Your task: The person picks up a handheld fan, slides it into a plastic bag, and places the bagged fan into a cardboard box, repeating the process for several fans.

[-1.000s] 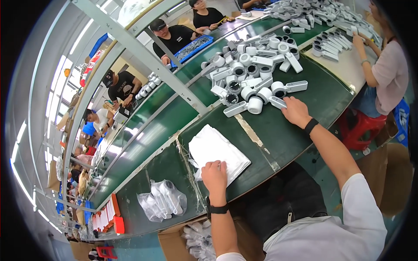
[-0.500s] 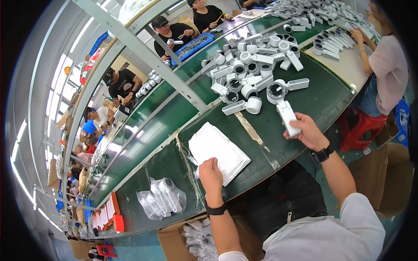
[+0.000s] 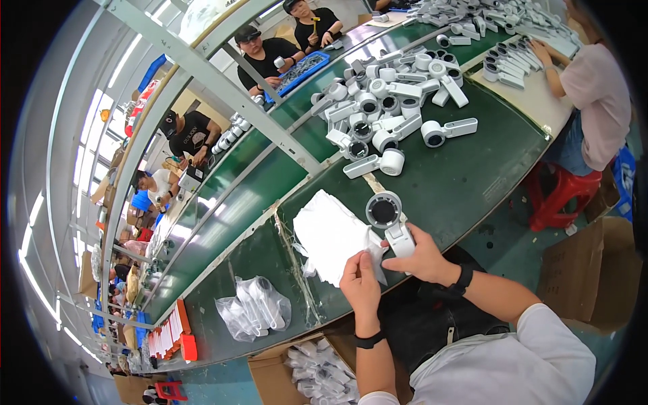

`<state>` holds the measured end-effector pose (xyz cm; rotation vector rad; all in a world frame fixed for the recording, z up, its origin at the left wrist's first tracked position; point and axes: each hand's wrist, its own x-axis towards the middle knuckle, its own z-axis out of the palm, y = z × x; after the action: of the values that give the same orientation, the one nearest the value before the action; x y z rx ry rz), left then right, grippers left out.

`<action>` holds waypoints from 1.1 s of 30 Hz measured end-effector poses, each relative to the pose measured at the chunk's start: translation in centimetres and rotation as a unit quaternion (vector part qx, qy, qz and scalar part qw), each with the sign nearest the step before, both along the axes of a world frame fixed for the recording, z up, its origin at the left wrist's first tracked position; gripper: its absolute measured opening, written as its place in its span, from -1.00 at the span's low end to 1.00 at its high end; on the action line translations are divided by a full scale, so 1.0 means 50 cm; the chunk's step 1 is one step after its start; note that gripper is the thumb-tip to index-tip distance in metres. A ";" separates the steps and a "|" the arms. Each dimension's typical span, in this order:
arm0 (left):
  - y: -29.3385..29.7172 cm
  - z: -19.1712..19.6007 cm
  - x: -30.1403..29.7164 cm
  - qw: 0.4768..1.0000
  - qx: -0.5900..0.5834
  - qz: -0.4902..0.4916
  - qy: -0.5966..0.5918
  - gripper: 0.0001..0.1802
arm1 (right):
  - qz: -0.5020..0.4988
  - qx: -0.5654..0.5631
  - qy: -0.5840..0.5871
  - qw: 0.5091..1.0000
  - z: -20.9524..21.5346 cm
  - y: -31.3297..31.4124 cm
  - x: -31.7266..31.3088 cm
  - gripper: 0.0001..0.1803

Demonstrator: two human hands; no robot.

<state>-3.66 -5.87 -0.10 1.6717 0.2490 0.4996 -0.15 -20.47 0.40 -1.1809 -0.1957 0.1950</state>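
Observation:
My right hand (image 3: 424, 258) is closed around the handle of a white handheld fan (image 3: 385, 210), whose round head with a dark face points away from me. Beside it, my left hand (image 3: 362, 287) has its fingers pinched on the edge of a thin white plastic bag (image 3: 375, 251). That bag's edge stands up between my two hands, at the near right of a stack of white bags (image 3: 327, 233) on the green table. The fan is outside the bag, close to its edge.
A heap of similar fans (image 3: 378, 101) covers the far table, with one lone fan (image 3: 451, 130) at its right. Bagged fans (image 3: 253, 307) lie left of the stack. Below the table edge stands a carton (image 3: 270, 374) of wrapped fans. A person (image 3: 594, 101) sits at right.
My right hand has brought the fan left and nearer, from beside the heap to the bag stack. My left hand has moved right and lifted a bag's edge.

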 end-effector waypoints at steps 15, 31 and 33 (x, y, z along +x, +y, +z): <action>-0.006 -0.001 -0.011 0.954 -0.294 -0.045 -0.019 -0.81 | -0.138 -0.143 -0.121 0.972 -0.019 0.009 0.023 -0.63; -0.029 0.024 -0.019 0.977 -0.211 0.043 0.007 -0.83 | 0.002 -0.146 -0.066 0.987 0.038 -0.064 0.004 -0.60; -0.040 0.032 -0.016 0.980 -0.190 0.052 0.010 -0.83 | 0.018 -0.124 -0.059 0.990 0.047 -0.087 -0.009 -0.60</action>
<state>-4.48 -7.89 1.52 1.2953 0.4204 0.4791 -0.58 -24.82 2.75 -1.4386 -0.3042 0.1843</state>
